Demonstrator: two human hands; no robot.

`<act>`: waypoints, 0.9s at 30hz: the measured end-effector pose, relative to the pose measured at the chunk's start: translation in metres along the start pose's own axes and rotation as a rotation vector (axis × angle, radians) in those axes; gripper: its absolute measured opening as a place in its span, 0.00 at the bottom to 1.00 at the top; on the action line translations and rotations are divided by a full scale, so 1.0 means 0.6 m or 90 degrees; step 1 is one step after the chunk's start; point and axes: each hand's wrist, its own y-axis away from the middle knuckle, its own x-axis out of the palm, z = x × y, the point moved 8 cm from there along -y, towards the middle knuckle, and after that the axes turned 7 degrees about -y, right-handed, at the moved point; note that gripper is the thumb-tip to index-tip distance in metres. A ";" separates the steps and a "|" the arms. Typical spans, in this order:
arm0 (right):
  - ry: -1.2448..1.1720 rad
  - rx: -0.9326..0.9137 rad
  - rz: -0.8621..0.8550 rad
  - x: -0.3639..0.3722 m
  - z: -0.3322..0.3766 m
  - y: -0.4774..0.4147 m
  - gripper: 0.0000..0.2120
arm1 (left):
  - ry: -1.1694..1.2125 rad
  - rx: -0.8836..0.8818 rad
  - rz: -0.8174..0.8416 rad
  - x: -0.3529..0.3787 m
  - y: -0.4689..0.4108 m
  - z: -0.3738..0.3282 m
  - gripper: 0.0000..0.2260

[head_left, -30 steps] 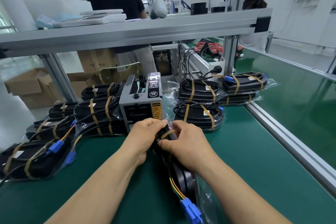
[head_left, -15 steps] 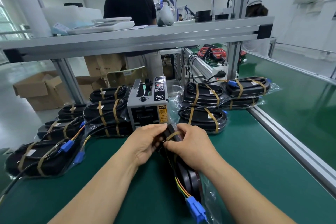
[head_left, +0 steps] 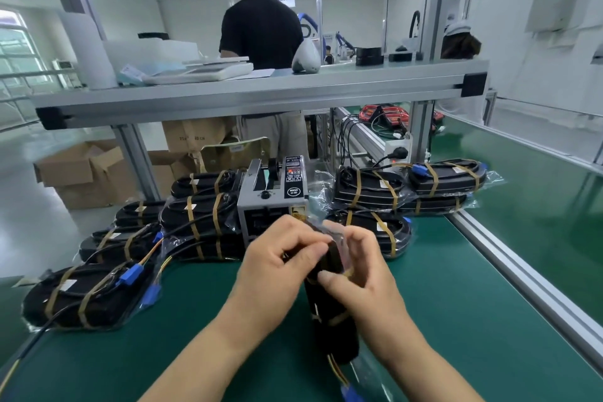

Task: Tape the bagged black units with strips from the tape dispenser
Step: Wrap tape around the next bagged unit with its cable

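Fingers (head_left: 303, 246) pinch bagged black unit (head_left: 339, 341); dispenser (head_left: 272, 194) writing blurred.

A green tabletop (head_left: 456, 303) on an assembly line, edged on its right by an aluminium rail (head_left: 522, 271). At its far middle stands a grey tape dispenser (head_left: 272, 196). Left of it, bagged black units (head_left: 88, 297) bound with tan tape lie in a run toward the near-left corner – some stacked, blue connectors (head_left: 132, 273) trailing from them. To the dispenser's right, more taped units (head_left: 372, 188) sit stacked – the outermost just beside the rail.
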 end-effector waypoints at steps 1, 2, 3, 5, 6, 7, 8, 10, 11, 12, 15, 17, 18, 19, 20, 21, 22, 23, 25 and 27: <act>-0.028 0.020 -0.016 -0.005 -0.002 0.006 0.24 | -0.016 0.038 0.014 0.005 0.011 -0.013 0.07; -0.040 0.032 -0.039 -0.012 -0.001 0.010 0.26 | -0.030 0.072 0.025 0.011 0.020 -0.025 0.08; -0.033 0.037 -0.061 -0.018 0.003 0.013 0.28 | -0.044 0.098 0.033 0.016 0.028 -0.035 0.09; 0.024 0.032 -0.092 -0.024 0.017 0.022 0.30 | -0.070 0.120 0.032 0.019 0.040 -0.049 0.09; 0.043 0.033 -0.106 -0.025 0.022 0.026 0.28 | -0.082 0.126 0.024 0.018 0.044 -0.054 0.09; 0.051 0.037 -0.128 -0.029 0.028 0.031 0.27 | -0.090 0.133 0.015 0.017 0.048 -0.058 0.08; 0.061 0.044 -0.149 -0.033 0.030 0.034 0.25 | -0.092 0.143 0.010 0.017 0.054 -0.062 0.08; 0.091 0.048 -0.186 -0.043 0.035 0.035 0.18 | -0.091 0.164 0.011 0.022 0.066 -0.071 0.07; 0.100 0.042 -0.197 -0.045 0.040 0.033 0.10 | -0.100 0.177 0.009 0.024 0.071 -0.076 0.08; 0.113 0.034 -0.204 -0.046 0.045 0.031 0.08 | -0.113 0.189 0.004 0.026 0.075 -0.080 0.08; 0.102 0.032 -0.221 -0.047 0.046 0.031 0.25 | -0.129 0.192 -0.015 0.025 0.077 -0.081 0.09; 0.059 0.036 -0.243 -0.048 0.044 0.036 0.29 | -0.123 0.205 -0.011 0.024 0.078 -0.083 0.08; 0.051 0.036 -0.248 -0.046 0.044 0.039 0.29 | -0.111 0.209 -0.010 0.022 0.079 -0.082 0.08; 0.061 0.031 -0.246 -0.043 0.045 0.040 0.26 | -0.086 0.193 -0.019 0.017 0.078 -0.075 0.08; 0.082 0.026 -0.241 -0.040 0.047 0.041 0.21 | -0.047 0.139 -0.047 0.007 0.072 -0.059 0.08; 0.111 0.025 -0.236 -0.039 0.047 0.042 0.14 | 0.000 0.039 -0.099 -0.010 0.063 -0.030 0.07; 0.130 0.031 -0.233 -0.038 0.048 0.042 0.09 | 0.053 -0.095 -0.169 -0.028 0.053 0.013 0.07; 0.140 0.038 -0.229 -0.038 0.048 0.041 0.10 | 0.103 -0.243 -0.231 -0.041 0.046 0.066 0.07; 0.144 0.042 -0.230 -0.042 0.043 0.041 0.14 | 0.210 -0.515 -0.274 -0.042 0.037 0.174 0.05; 0.145 0.045 -0.235 -0.043 0.043 0.041 0.15 | 0.302 -0.692 -0.274 -0.028 0.026 0.246 0.05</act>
